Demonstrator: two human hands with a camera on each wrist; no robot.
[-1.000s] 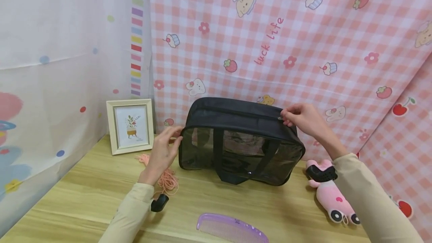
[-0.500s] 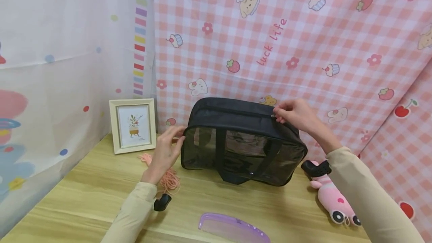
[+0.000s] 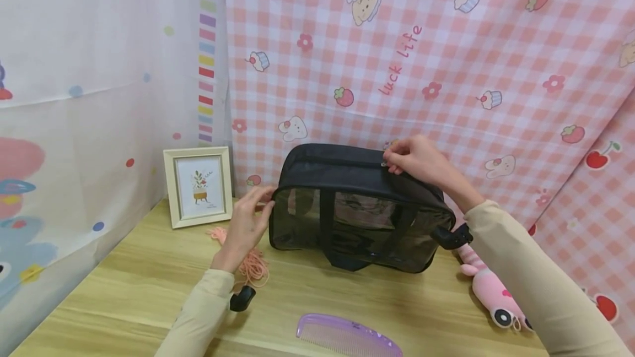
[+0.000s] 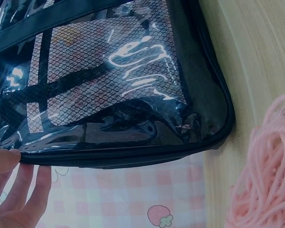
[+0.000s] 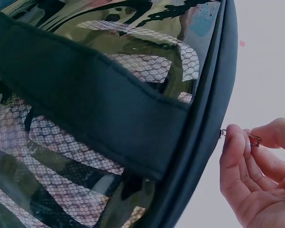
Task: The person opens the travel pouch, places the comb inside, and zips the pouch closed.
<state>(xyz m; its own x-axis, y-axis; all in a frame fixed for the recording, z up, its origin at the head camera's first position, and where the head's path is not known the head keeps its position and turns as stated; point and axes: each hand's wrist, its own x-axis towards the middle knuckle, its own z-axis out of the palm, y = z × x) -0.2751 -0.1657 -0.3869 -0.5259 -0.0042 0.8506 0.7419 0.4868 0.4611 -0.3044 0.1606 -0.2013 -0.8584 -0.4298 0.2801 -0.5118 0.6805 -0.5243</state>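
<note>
A black bag with see-through sides and black strap handles stands upright on the wooden table. My right hand is at its top, thumb and fingers pinching a small metal zipper pull on the zipper line. My left hand grips the bag's left upper edge, thumb on the front and fingers behind, as the left wrist view shows. Mesh shows through the clear panel.
A cream picture frame stands at the back left. Peach yarn lies beside my left wrist. A purple comb is at the front, and a pink plush toy lies right, partly behind my sleeve. Patterned cloth hangs behind.
My right hand has moved left along the bag's top with the zipper pull, from near the right end toward the middle. The left hand keeps its hold on the left edge.
</note>
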